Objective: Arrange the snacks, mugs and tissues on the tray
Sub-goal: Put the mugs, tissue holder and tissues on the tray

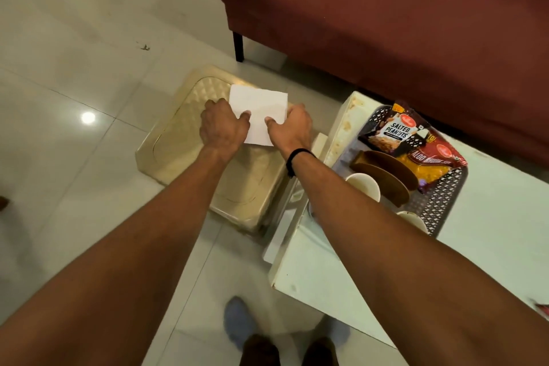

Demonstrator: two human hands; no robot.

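A white folded tissue (261,110) lies on a beige plastic stool (178,140). My left hand (222,125) grips its left edge and my right hand (289,126) grips its right edge, thumbs on top. To the right, a dark perforated tray (442,199) rests on a white table (490,232). On the tray lie a salted peanuts packet (392,131), a red and yellow snack packet (430,163), brown plates (386,175) and two white mugs (364,186), the nearer mug (413,220) partly hidden by my right forearm.
A maroon sofa (386,24) stands behind the table, with a black leg (238,46) near the stool. The floor is pale glossy tile (74,83). My feet (285,348) show at the bottom. A red object (543,309) peeks in at the right edge.
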